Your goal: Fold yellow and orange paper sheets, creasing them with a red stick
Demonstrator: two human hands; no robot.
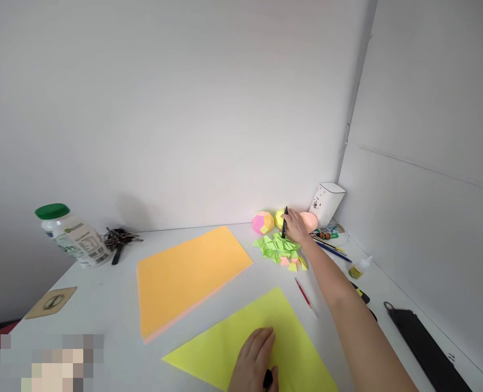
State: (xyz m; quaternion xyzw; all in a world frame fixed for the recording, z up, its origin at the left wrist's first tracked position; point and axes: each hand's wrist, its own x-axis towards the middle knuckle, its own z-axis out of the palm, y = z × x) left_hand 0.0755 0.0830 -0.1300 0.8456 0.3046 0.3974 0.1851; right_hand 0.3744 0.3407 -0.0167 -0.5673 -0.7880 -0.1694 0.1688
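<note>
My left hand (254, 356) rests on a yellow-green sheet of paper (220, 351) at the bottom. A rounded black object (268, 379) shows between its thumb and fingers; its kind is unclear. Reaching far forward, my right hand (295, 224) grips a black marker (284, 224) held nearly upright. Just below that hand lies a pile of small folded green paper pieces (274, 247), with a few pink and yellow ones at its near edge. Behind the hand are a pink-and-yellow paper ball (263, 222), a yellow ball (279, 218) and a peach ball (309, 221).
An orange paper stack (188, 277) lies left of centre. Farther left are a white bottle with green lid (78, 237) and keys (120, 239). A red pencil-like tool (305, 296), a glue bottle (359, 268), a white holder (326, 204) and a black flat case (425, 345) occupy the right side.
</note>
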